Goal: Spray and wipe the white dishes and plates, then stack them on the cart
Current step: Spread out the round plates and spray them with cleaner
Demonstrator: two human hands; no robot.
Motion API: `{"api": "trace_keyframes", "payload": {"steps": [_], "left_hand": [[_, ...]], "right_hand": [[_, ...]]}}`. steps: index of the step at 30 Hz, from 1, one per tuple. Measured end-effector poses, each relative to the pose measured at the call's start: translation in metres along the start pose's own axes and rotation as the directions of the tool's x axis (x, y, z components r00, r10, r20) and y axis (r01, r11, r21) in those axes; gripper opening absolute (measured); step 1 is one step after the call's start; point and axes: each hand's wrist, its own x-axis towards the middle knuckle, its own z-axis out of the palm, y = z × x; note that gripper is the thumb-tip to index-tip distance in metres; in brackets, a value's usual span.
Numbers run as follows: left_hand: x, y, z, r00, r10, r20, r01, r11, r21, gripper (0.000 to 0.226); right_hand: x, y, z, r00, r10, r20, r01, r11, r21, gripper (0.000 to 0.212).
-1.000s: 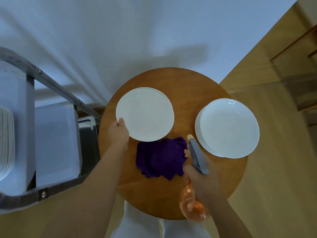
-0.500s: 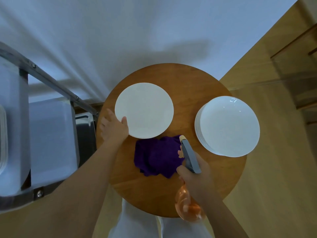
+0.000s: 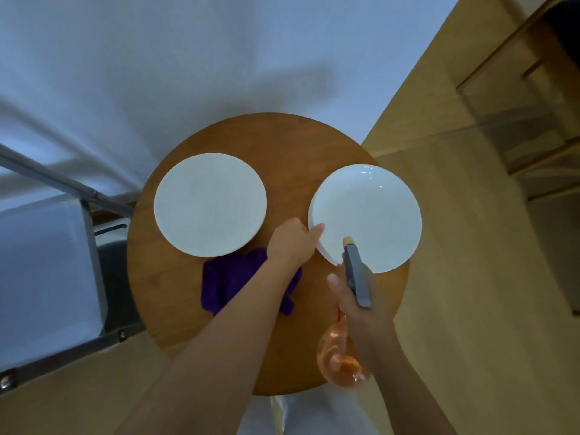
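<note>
A flat white plate lies on the left of the round wooden table. To the right sits a stack of deeper white dishes. My left hand reaches across and pinches the left rim of the top dish with its thumb on top. My right hand grips an orange spray bottle; its grey head points at the dishes. A purple cloth lies on the table under my left forearm.
A metal cart with a pale shelf stands at the left, touching the table's edge. A white wall or curtain is behind. Wooden floor and dark furniture lie to the right.
My left hand let go of the flat plate and crossed right to the rim of the dish stack. The spray bottle moved up and right, its nozzle now over the dishes.
</note>
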Motion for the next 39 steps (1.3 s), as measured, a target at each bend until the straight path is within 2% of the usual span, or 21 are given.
{"api": "trace_keyframes", "payload": {"steps": [3, 6, 9, 13, 16, 18, 21, 24, 26, 28, 30, 36, 39], "left_hand": [[0.004, 0.007, 0.014, 1.0, 0.027, 0.011, -0.028, 0.995, 0.094, 0.036], [0.005, 0.008, 0.021, 0.999, 0.049, -0.003, -0.048, 0.996, 0.08, 0.027], [0.006, 0.01, 0.021, 0.999, 0.025, -0.026, -0.022, 0.995, 0.097, 0.02], [0.001, 0.013, 0.022, 0.997, 0.02, -0.068, -0.011, 0.992, 0.129, 0.026], [-0.005, 0.017, 0.022, 0.988, 0.025, -0.151, -0.017, 0.998, 0.057, 0.031], [-0.007, 0.021, 0.02, 0.978, 0.027, -0.207, -0.037, 0.998, -0.042, 0.032], [-0.009, 0.028, 0.015, 0.976, 0.009, -0.217, -0.058, 0.974, -0.221, 0.03], [-0.011, 0.035, 0.013, 0.972, -0.056, -0.23, -0.049, 0.902, -0.429, 0.021], [-0.013, 0.036, 0.014, 0.973, -0.148, -0.175, 0.011, 0.795, -0.607, 0.013], [-0.017, 0.034, 0.016, 0.977, -0.182, -0.114, 0.042, 0.683, -0.729, 0.02], [-0.023, 0.029, 0.016, 0.981, -0.169, -0.093, 0.037, 0.635, -0.771, 0.008], [-0.035, 0.012, 0.007, 0.971, -0.236, -0.048, 0.06, 0.431, -0.9, 0.018], [-0.039, 0.006, 0.001, 0.971, -0.234, -0.058, 0.032, 0.361, -0.932, 0.02]], "right_hand": [[0.008, 0.012, -0.015, 0.999, -0.034, -0.019, 0.034, 0.999, 0.015, 0.039], [0.018, 0.024, -0.029, 0.998, -0.056, -0.036, 0.054, 0.997, -0.046, 0.037], [0.024, 0.028, -0.042, 0.999, -0.033, -0.007, 0.033, 0.999, -0.024, 0.035], [0.029, 0.028, -0.053, 0.999, -0.031, 0.016, 0.032, 0.995, -0.099, 0.024], [0.033, 0.025, -0.061, 0.999, -0.043, 0.026, 0.046, 0.991, -0.125, 0.021], [0.033, 0.023, -0.066, 0.998, -0.014, 0.056, 0.02, 0.994, -0.107, 0.021], [0.033, 0.021, -0.068, 0.996, -0.003, 0.092, 0.011, 0.996, -0.086, 0.019], [0.034, 0.018, -0.067, 0.993, 0.001, 0.116, 0.006, 0.998, -0.058, 0.017], [0.032, 0.016, -0.064, 0.992, -0.005, 0.123, 0.011, 0.999, -0.047, 0.015], [0.03, 0.014, -0.062, 0.992, 0.003, 0.127, 0.003, 0.999, -0.04, 0.016], [0.028, 0.013, -0.061, 0.992, 0.02, 0.124, -0.015, 0.999, -0.037, 0.017], [0.021, 0.007, -0.056, 0.999, 0.021, 0.026, -0.019, 0.999, -0.046, 0.018], [0.017, 0.004, -0.051, 1.0, 0.019, -0.003, -0.019, 1.0, -0.019, 0.01]]}}
